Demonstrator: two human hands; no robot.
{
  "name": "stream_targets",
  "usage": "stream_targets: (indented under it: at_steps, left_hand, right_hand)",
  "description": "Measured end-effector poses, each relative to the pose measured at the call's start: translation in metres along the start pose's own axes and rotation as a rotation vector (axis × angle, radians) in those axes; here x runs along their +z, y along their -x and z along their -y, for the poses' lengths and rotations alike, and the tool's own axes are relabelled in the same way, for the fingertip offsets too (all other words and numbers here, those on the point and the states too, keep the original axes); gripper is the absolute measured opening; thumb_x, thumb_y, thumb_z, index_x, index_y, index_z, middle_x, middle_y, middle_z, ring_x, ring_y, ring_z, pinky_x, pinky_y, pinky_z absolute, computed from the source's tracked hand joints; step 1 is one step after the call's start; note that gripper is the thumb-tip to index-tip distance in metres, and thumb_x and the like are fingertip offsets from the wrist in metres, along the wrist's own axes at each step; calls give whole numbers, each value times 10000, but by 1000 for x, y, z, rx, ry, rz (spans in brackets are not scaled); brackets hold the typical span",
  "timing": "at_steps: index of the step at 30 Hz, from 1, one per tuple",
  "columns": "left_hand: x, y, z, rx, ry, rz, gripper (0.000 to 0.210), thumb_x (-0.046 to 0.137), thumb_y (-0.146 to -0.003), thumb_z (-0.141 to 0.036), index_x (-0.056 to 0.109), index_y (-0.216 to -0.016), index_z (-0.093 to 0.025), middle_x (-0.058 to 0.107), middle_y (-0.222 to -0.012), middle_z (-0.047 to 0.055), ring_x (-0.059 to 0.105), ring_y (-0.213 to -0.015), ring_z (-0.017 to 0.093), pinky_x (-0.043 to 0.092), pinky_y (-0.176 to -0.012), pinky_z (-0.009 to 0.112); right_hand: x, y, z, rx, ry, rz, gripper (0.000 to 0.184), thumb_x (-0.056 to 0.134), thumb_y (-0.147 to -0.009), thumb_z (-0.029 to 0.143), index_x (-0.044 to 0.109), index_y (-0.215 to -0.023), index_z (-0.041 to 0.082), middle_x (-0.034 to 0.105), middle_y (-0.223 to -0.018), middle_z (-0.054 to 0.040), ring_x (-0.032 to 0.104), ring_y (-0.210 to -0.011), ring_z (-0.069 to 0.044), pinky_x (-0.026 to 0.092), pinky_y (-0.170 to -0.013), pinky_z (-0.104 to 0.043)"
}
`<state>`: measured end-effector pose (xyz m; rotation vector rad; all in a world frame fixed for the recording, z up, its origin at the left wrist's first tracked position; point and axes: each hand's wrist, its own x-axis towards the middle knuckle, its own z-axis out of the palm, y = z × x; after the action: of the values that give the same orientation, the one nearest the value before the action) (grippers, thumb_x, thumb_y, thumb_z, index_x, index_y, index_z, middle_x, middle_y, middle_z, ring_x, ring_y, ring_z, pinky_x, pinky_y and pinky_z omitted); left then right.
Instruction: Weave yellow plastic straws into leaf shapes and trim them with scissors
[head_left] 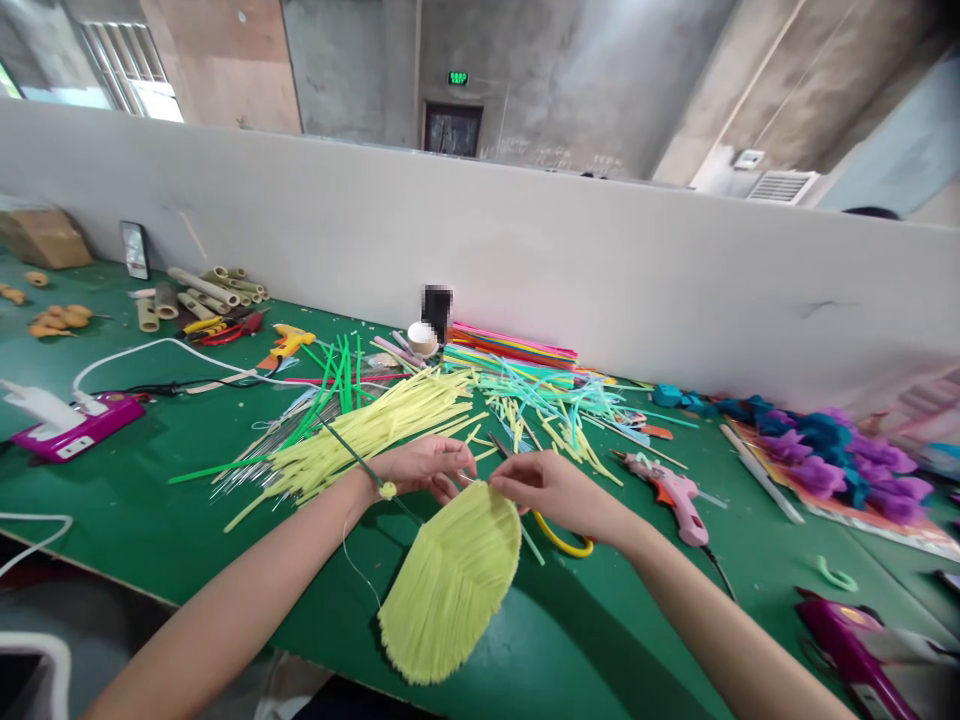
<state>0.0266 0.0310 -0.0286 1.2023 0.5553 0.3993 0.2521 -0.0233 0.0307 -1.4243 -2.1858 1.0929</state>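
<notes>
A flat yellow-green leaf (454, 590) made of pipe cleaners hangs tilted above the green table. My right hand (559, 490) is closed, its thumb and fingers pinching the leaf's upper tip. Close beside it, my left hand (427, 465) has thumb and fingers together around a thin wire (466, 478) at that tip. Across my left wrist lies a dark green stem (349, 447) with a small yellow knot (387, 490). A fine wire loops down from the wrist to the leaf's left edge. Under my right hand shows a yellow scissors handle (566, 548).
Behind my hands lie yellow pipe cleaners (382, 425) and coloured bundles (517, 350). A pink glue gun (671, 495) lies right; a yellow one (289, 342) lies left. Purple power strips (79, 425) and flowers (847, 460) flank the table. A white partition (337, 230) stands behind.
</notes>
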Motion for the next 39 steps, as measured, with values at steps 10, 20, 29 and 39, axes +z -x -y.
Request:
stream_targets:
  at_steps: [10,20,29,39]
  left_hand:
    - [-4,-5,5,-32,-25,-40,492,663,-719,-609,588,-888,-153,611,-766,9,616,-591,103,459,-527,199]
    - [-2,-4,4,-36,-2,-23,465,671,-734,-577,592,-897,-149,631,-751,24,626,-583,109,479,-530,197]
    - [-4,0,-6,13,280,-191,392,602,-838,-489,655,-978,-127,710,-995,125,692,-763,170,542,-710,275]
    - [1,-4,6,6,56,-39,442,793,-683,-363,584,-1029,-184,655,-805,2,627,-671,113,484,-599,216]
  right_hand:
    - [30,-15,-14,-45,-389,-67,215,602,-810,351,680,-845,154,627,-770,-8,532,-700,-130,410,-652,-244]
    - [38,-17,-15,-63,-420,-126,168,639,-774,319,651,-758,152,577,-684,16,489,-623,-108,381,-593,-229]
    - [34,-10,-25,97,-854,-404,347,660,-767,525,676,-887,200,688,-788,-30,621,-680,-185,468,-643,-287]
    - [54,-8,-17,18,-833,-444,381,603,-814,539,647,-1037,233,678,-888,-31,608,-780,-192,464,-674,-283]
